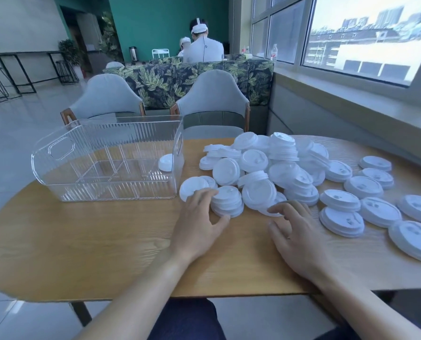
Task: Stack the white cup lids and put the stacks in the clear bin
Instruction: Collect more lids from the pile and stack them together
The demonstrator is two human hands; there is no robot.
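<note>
Left hand: the left hand (199,224) sits near the middle of the table, fingers and thumb spread apart around a short stack of lids (227,201); fingertips touch its left side and the thumb lies at its near edge, a loose cupping rather than a firm clamp
Right hand: the right hand (296,231) hovers just right of the left one, fingers relaxed and a little apart, fingertips touching the near rim of a lid (269,209) at the edge of the pile
Lid pile: a heap of white cup lids (273,165) covers the far middle of the table, many tilted and overlapping, some already nested in short stacks
Spread lids: more lids (363,186) lie flat and separate to the right, a few doubled up, reaching the right edge of view
Clear bin: the ribbed clear bin (106,158) stands on the far left part of the table, left of the pile; one white lid (165,162) shows through its right end, though inside or just behind I cannot tell
Table: a wooden table (82,241) with rounded corners
Beyond: two grey chairs (212,99) on the far side, a leaf-print sofa behind them, and a seated person (203,47) facing away
</note>
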